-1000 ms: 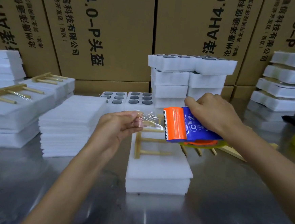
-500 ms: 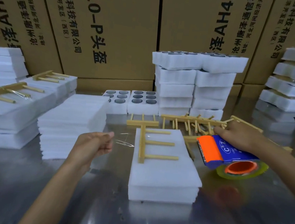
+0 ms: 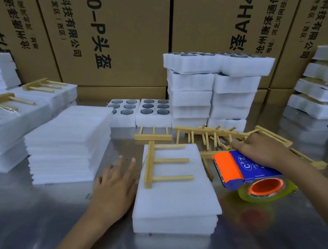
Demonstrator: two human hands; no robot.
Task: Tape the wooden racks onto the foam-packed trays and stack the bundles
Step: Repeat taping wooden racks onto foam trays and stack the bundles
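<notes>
At frame centre, the left hand lies flat and released beside the foam-packed tray, likely to steady it; the right hand grasps the tape dispenser.

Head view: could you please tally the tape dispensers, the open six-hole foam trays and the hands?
tape dispenser: 1
open six-hole foam tray: 2
hands, left hand and right hand: 2
Total: 5

Three-pegged wooden rack flat atop white foam-packed tray
</notes>
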